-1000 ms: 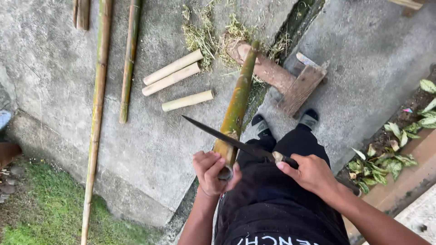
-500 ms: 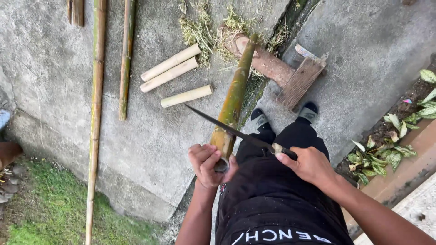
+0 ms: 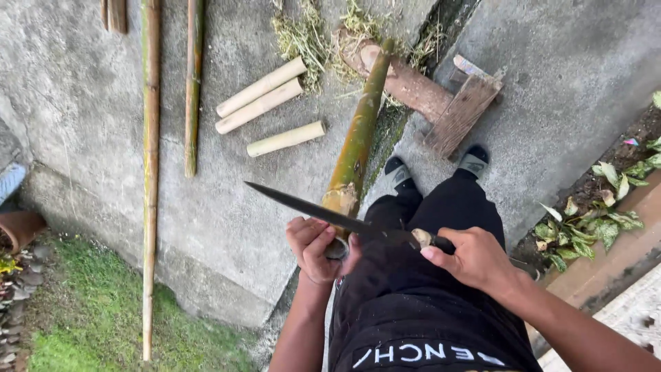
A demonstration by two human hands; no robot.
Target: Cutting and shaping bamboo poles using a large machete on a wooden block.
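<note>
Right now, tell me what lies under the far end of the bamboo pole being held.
The bamboo pole rests its far tip on a cut log beside dry grass clippings. The contact point underneath is hidden by the pole itself. The left hand covers its near end.

head view, steeply downward, close over hands

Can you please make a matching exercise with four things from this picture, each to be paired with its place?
Things:
1. long knife
2. three short pale bamboo pieces
3. green bamboo pole
4. leafy plants

Places:
A. lying loose on the concrete, upper middle
B. at the right edge, on soil
C. in the right hand, blade across the pole's near end
D. near end gripped by the left hand, far end on a wooden block

Pairs: 1-C, 2-A, 3-D, 4-B
</note>
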